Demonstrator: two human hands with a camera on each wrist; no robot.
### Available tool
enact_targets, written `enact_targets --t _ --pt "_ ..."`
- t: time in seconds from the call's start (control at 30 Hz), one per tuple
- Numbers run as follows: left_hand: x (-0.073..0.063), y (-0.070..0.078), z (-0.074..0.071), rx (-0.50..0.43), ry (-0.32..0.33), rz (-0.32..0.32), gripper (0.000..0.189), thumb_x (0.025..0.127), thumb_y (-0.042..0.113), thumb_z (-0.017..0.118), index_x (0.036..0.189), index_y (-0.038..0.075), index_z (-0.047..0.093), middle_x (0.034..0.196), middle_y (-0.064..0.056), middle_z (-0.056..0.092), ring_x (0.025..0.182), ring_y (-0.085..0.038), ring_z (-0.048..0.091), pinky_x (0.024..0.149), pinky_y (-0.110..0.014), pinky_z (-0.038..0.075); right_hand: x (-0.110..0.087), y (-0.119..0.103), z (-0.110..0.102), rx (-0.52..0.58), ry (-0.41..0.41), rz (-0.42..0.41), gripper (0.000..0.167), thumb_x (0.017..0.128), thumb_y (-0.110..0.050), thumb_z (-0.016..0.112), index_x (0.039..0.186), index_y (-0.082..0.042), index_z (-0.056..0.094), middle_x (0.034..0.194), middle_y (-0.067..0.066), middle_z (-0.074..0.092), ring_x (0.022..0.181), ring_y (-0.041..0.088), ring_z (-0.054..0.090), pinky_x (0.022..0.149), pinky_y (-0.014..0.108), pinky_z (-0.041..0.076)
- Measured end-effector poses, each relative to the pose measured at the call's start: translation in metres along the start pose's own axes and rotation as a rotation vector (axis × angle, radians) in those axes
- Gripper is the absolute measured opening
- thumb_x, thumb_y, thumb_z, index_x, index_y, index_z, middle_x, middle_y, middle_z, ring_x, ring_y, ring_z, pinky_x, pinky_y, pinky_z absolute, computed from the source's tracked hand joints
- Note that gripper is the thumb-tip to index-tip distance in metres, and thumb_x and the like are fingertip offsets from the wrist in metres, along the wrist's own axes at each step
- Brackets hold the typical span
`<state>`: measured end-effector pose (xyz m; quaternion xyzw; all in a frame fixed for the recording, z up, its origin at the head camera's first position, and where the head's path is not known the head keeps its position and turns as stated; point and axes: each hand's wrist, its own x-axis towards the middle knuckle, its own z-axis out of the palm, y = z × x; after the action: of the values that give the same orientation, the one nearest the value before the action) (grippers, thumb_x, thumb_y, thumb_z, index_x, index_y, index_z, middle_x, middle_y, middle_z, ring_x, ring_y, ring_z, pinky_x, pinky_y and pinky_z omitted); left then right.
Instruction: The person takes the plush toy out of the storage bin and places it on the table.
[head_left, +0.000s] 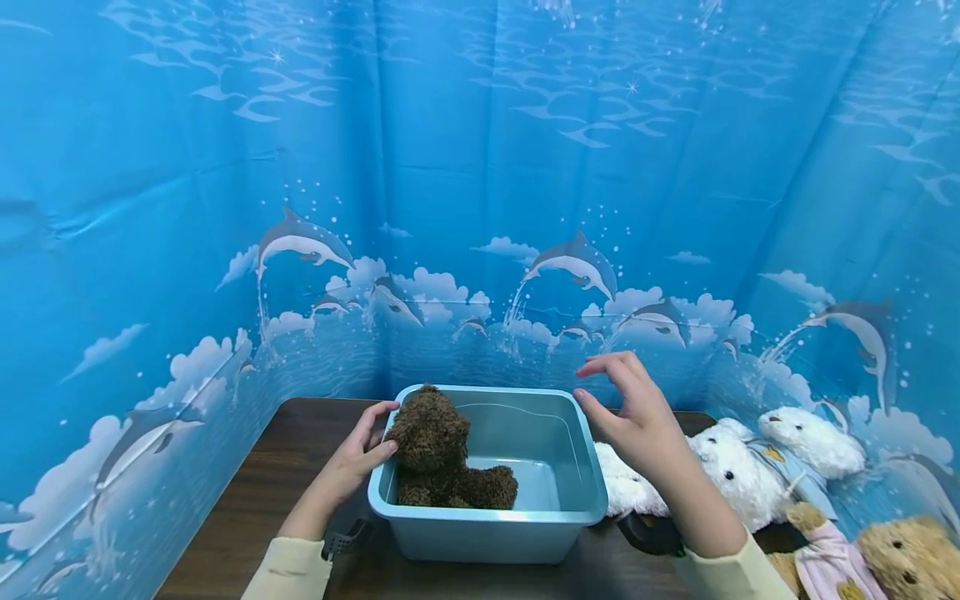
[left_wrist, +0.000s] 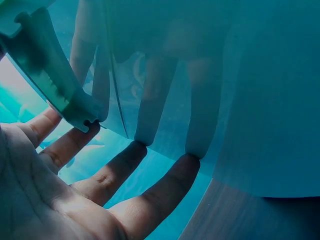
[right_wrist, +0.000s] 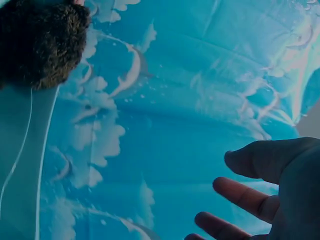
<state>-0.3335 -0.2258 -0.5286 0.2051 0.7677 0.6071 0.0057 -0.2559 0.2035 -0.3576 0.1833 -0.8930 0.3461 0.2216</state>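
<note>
A brown fluffy stuffed toy (head_left: 431, 433) sits in the left part of a light blue plastic bin (head_left: 495, 533), its head level with the rim. At the bin's left side is my left hand (head_left: 358, 454); in the left wrist view its nearly straight fingers (left_wrist: 170, 185) touch the outer wall with their tips. The thumb lies at the rim beside the toy in the head view. Above the bin's right rim, my right hand (head_left: 637, 412) is raised with thumb and fingers apart, holding nothing. The right wrist view shows the toy (right_wrist: 45, 47) well away from this hand.
White stuffed toys (head_left: 738, 475) lie right of the bin, one in light blue clothing. A tan teddy bear (head_left: 907, 554) in pink is at the lower right. The dark wooden table (head_left: 255, 492) stands before a blue dolphin-print curtain (head_left: 450, 208).
</note>
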Motion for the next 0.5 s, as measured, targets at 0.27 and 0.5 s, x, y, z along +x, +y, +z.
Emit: enact_targets --t 0.27,0.5 --pt "-0.001 0.001 -0.002 0.01 -0.003 -0.008 0.065 0.11 0.022 0.06 0.167 0.013 0.028 0.171 -0.025 0.031 0.152 -0.054 0.044 0.113 -0.053 0.051 0.053 -0.006 0.059 0.162 -0.127 -0.02 0.023 0.106 -0.035 0.073 0.127 -0.026 0.07 0.138 0.002 0.063 0.143 0.031 0.056 0.113 0.064 0.05" --pt "-0.002 0.0 -0.001 0.013 -0.005 -0.005 0.065 0.111 0.023 0.059 0.168 0.014 0.027 0.173 -0.023 0.028 0.154 -0.054 0.042 0.114 -0.056 0.05 0.078 -0.017 0.112 0.277 -0.221 -0.031 0.022 0.106 -0.036 0.073 0.125 -0.027 0.069 0.133 0.0 0.063 0.135 0.026 0.059 0.118 0.059 0.047"
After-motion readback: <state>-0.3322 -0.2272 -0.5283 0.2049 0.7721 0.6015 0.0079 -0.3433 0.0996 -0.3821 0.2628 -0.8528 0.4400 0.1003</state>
